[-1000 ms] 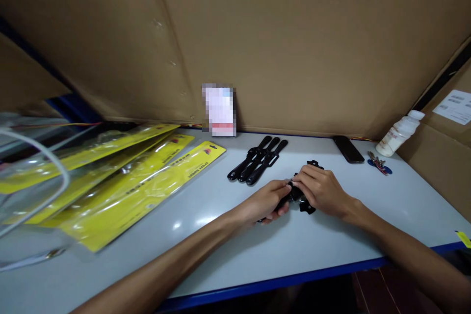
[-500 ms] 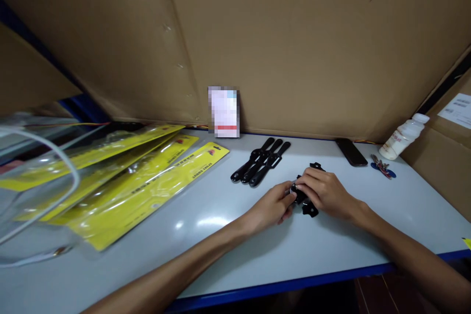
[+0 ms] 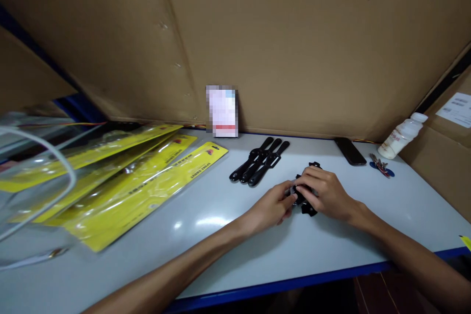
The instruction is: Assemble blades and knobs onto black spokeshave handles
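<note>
Low over the right half of the table, my left hand (image 3: pixel 276 202) and my right hand (image 3: pixel 324 191) meet at a glossy black part (image 3: pixel 308 208) with notched ends. The left thumb and fingers pinch its near left side. My right fingers are bent over its top and press close to the left thumb. Most of the black part is covered by the hands, so its full shape is hidden. To the left of the hands, three slim black handled parts (image 3: pixel 259 163) lie side by side, each with a slotted middle.
Yellow blister packs (image 3: pixel 158 186) with clear plastic lie fanned out on the left of the white table (image 3: pixel 221 260). A white cable (image 3: pixel 55 144) arches in front. A propped phone-like screen (image 3: pixel 224 113), dark phone (image 3: pixel 350 151), keys (image 3: pixel 381 165) and white bottle (image 3: pixel 403 136) stand or lie along the back.
The view has shifted slightly. Both hands stay at the same black part, with barely any finger movement visible.
</note>
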